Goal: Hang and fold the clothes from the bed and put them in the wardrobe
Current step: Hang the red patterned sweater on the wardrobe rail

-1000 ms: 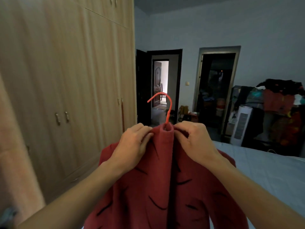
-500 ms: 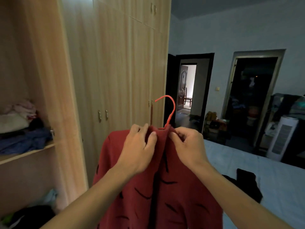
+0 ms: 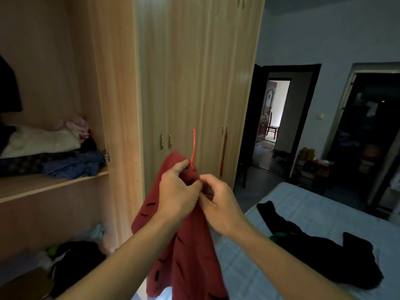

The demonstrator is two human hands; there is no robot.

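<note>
A red garment with black dashes (image 3: 186,252) hangs in front of me on an orange hanger whose hook (image 3: 193,146) sticks up, seen edge-on. My left hand (image 3: 178,191) grips the garment's neck just below the hook. My right hand (image 3: 220,204) pinches the collar beside it. The open wardrobe section (image 3: 54,187) is at the left, with folded clothes (image 3: 49,152) piled on its shelf. A black garment (image 3: 320,254) lies spread on the pale blue bed (image 3: 303,208) at the right.
Closed wardrobe doors (image 3: 194,87) stand straight ahead. Dark clothes (image 3: 71,260) fill the wardrobe's lower compartment. Two dark doorways (image 3: 279,118) open in the far wall, with clutter on the floor beside them.
My view has swung left, bringing the open wardrobe section into sight. The hanger has turned edge-on, and my hands have drawn closer together at the collar.
</note>
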